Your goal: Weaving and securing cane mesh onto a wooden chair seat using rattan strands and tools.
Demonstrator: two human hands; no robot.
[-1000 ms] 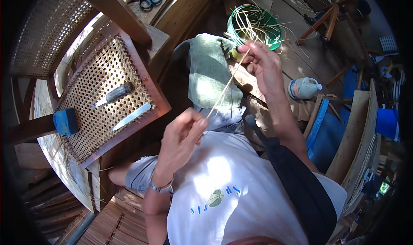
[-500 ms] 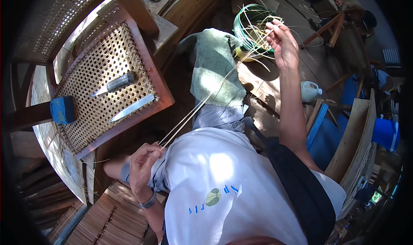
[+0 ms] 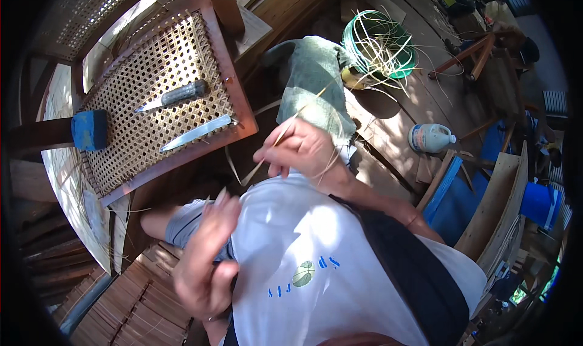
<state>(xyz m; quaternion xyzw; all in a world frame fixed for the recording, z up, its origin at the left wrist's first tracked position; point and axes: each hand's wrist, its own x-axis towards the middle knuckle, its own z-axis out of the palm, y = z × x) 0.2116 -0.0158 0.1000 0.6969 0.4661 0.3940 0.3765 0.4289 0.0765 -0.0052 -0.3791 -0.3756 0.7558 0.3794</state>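
Note:
My right hand [image 3: 300,154] is closed around a thin pale cane strand [image 3: 291,121] in front of my lap. One end sticks up past the fingers, and another length loops down beside the chair seat's corner. My left hand [image 3: 206,258] is raised at the lower left, slightly blurred, with thumb and fingers apart and nothing visible in it. To the left is a chair seat of woven cane [image 3: 152,60] in a wooden frame. Upon it lie a dark-handled pointed tool [image 3: 182,94] and a flat metal blade [image 3: 197,133].
A green cloth [image 3: 313,72] covers my knee. Beyond it stands a green basin [image 3: 413,60] of loose cane strands. A whitish jug [image 3: 431,137], wooden boards [image 3: 489,206] and a blue bucket [image 3: 540,205] are at the right. A blue-wrapped chair part [image 3: 89,130] juts over the seat.
My right hand has come down and inward from beside the basin, bringing the cane strand. My left hand has let go of the strand and moved nearer the lower edge, its fingers apart.

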